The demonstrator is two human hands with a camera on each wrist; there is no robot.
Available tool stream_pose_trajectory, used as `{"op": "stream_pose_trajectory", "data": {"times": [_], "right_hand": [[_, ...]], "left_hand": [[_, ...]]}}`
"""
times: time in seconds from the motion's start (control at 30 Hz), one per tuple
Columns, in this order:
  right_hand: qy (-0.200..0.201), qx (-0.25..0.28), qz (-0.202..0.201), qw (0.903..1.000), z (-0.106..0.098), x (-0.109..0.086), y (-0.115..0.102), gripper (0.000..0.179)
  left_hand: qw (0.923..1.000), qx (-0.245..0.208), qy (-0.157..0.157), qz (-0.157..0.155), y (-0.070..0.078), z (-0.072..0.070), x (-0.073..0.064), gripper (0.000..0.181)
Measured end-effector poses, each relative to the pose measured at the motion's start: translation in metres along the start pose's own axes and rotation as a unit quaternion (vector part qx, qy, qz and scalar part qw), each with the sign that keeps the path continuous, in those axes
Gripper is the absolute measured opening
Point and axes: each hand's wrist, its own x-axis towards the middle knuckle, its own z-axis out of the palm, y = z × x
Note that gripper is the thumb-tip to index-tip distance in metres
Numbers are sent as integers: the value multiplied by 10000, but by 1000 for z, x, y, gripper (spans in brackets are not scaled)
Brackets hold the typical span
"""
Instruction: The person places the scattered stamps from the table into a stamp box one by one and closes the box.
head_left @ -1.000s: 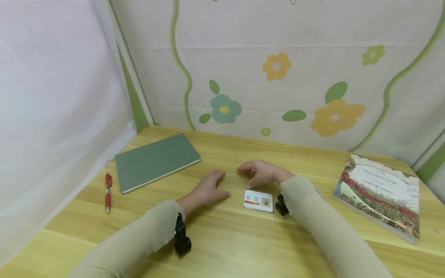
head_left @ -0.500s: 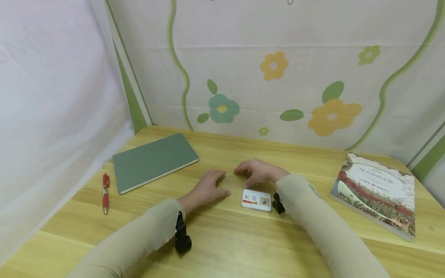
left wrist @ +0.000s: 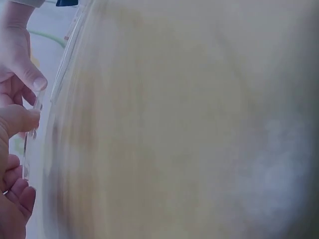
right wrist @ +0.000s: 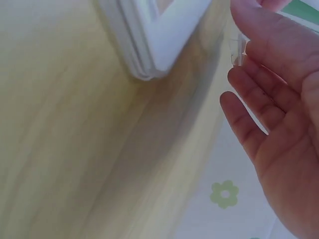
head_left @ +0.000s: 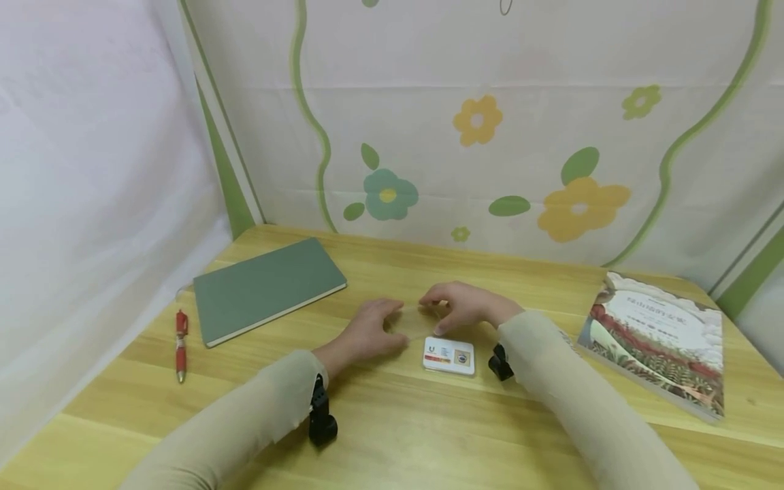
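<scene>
Between my two hands is a thin clear plastic piece (head_left: 414, 322), barely visible against the wood; its exact kind is hard to tell. My left hand (head_left: 369, 332) grips its left side, thumb nearer me and fingers on the far side. At the opposite side, my right hand (head_left: 465, 306) holds it with thumb and fingertips. The left wrist view shows the clear edge (left wrist: 27, 154) running between both hands. Just below my right thumb lies a white card-like stack (head_left: 448, 356) with printed text and a small picture. In the right wrist view, its layered corner (right wrist: 149, 55) appears close up.
A green notebook (head_left: 269, 289) lies at the back left, with a red pen (head_left: 181, 346) beside it. On the right is a paperback book (head_left: 658, 344) with a floral cover. A flower-print curtain (head_left: 441, 136) stands behind the wooden table (head_left: 416, 429).
The camera view has shifted slightly, sliding the notebook, pen and book a little to the left. Both hands keep nearly the same hold on the clear piece.
</scene>
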Motion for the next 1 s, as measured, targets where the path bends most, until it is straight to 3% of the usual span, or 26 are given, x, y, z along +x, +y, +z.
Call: {"op": "stream_pose_trajectory", "data": {"times": [0.2,0.5,0.8,1.0], "right_hand": [[179,125,-141,9997,0,-14,4,58],[828,377,-457,9948,5,-36,6,59],[1363,604,-188,9887,18,-58,3,61],[1600,671,224,9846,28,-70,-4,60]], "left_hand": [[9996,24,-95,252,6,-1,-1,69],[9974,-14,-106,716,13,1,-4,68],[9934,-227,-167,1107,21,6,-6,66],[9908,-334,-236,1287,25,9,-8,65]]}}
